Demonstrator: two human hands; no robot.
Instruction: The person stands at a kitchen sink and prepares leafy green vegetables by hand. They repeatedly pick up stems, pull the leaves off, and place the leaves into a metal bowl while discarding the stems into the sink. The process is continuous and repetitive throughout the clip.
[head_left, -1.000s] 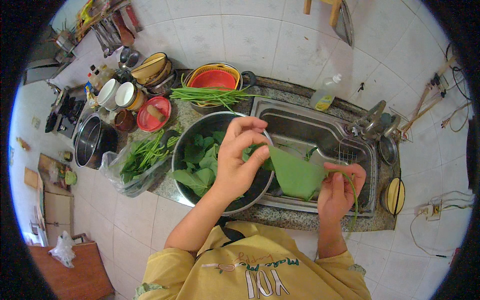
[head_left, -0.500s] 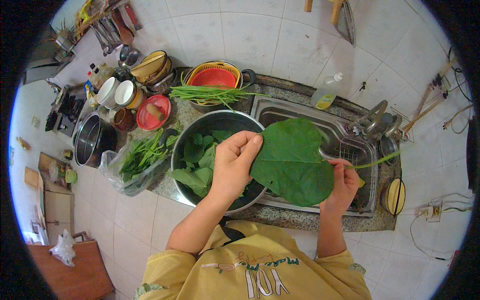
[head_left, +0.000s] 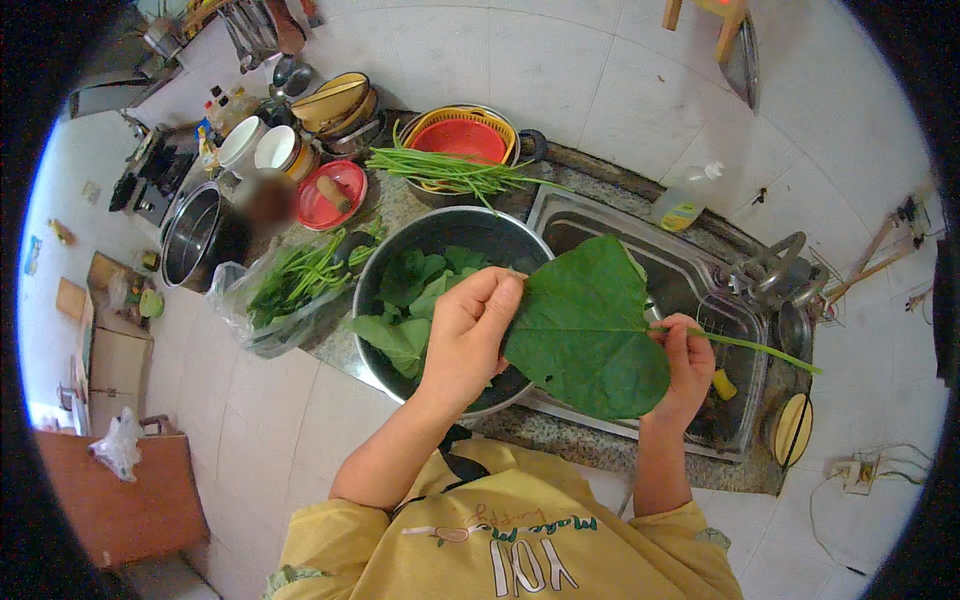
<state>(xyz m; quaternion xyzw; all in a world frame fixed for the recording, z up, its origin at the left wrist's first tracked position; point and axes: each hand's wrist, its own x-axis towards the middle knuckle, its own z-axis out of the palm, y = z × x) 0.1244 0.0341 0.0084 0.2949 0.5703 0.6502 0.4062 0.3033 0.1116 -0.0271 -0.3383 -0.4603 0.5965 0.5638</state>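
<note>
A broad green leaf (head_left: 590, 335) is stretched between my two hands, above the near left part of the sink. My left hand (head_left: 470, 325) pinches its left edge between thumb and fingers. At the right, where the long pale stem (head_left: 755, 345) joins the leaf, my right hand (head_left: 685, 362) is closed on the stem. The stem sticks out to the right past my fingers. Partly behind my left hand stands a large metal pot (head_left: 368, 355) with several green leaves (head_left: 400, 340) inside. My left hand and forearm cover part of those leaves.
The steel sink (head_left: 740, 300) holds a yellow scrap (head_left: 724, 384). Behind it stand a clear bottle (head_left: 688, 196) and the faucet (head_left: 785, 255). Long green stalks (head_left: 450, 168) lie across a red basin (head_left: 460, 138). Left are a plastic bag (head_left: 275, 340) of greens, a red plate (head_left: 345, 208) and stacked bowls (head_left: 275, 148).
My view has turned and shifted, so the counter and sink appear tilted. The stem now points downward to the right instead of upward. Both hands keep their hold on leaf and stem.
</note>
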